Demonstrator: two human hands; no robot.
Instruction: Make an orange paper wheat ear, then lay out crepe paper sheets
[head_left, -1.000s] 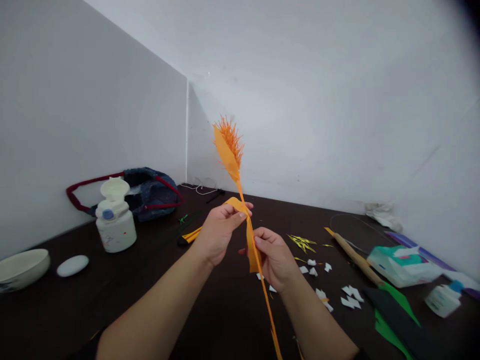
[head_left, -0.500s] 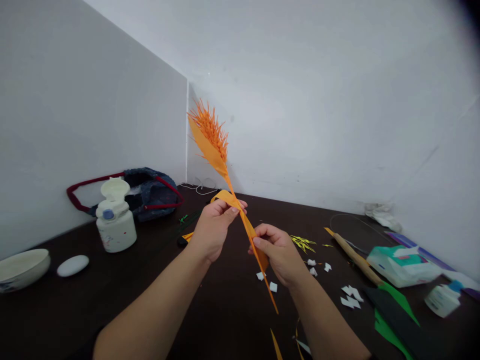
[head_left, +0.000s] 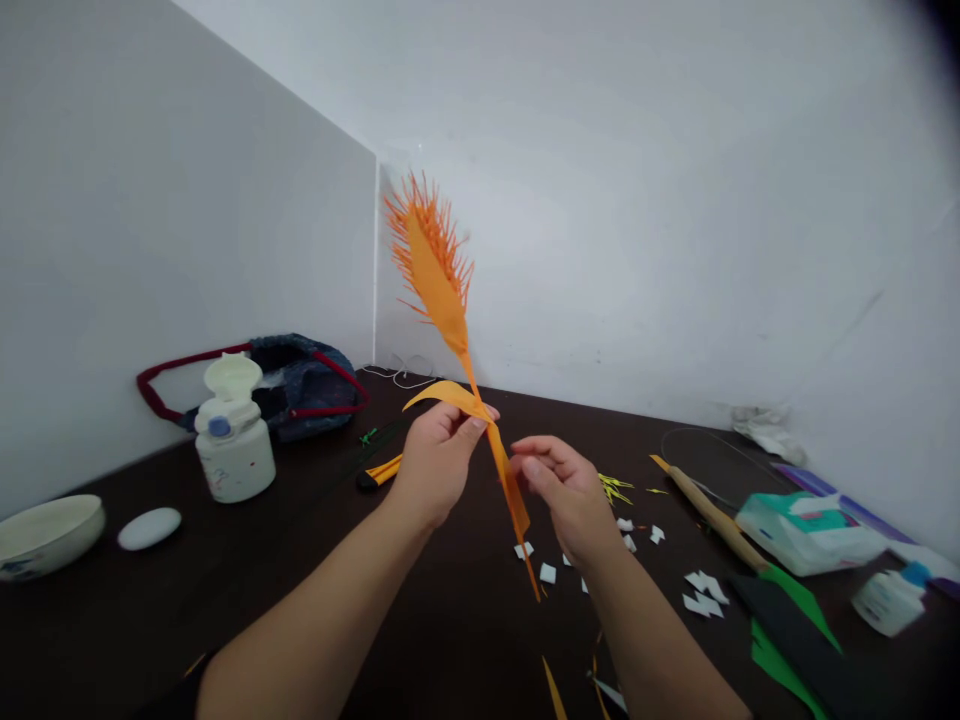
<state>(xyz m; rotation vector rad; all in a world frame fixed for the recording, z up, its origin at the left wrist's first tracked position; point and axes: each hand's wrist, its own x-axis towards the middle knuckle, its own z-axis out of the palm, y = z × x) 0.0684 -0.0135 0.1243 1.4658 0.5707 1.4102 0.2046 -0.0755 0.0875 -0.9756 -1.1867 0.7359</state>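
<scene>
An orange artificial wheat stalk [head_left: 474,375] leans up and to the left above the table. Its bristly ear [head_left: 450,235] is at the top, partly covered by a flat orange leaf [head_left: 437,290]. My left hand [head_left: 441,455] pinches the stem midway, where a curved orange strip [head_left: 446,393] sticks out to the left. Below that grip, another orange strip [head_left: 514,490] lies along the stem. My right hand [head_left: 562,490] is just right of this lower part, thumb and fingers slightly apart, off the stem.
White paper bits [head_left: 705,592], yellow pieces [head_left: 615,488] and a wooden-handled tool [head_left: 716,520] lie right, near a tissue pack [head_left: 806,530] and small glue bottle [head_left: 891,600]. Left are a lidded white container [head_left: 236,455], bowl [head_left: 49,535], white oval object [head_left: 149,528] and denim bag [head_left: 307,390].
My right hand has let go of the lower stem and moved slightly right. The stalk has turned and stands more upright, its leaf now facing me. My left hand keeps its pinch.
</scene>
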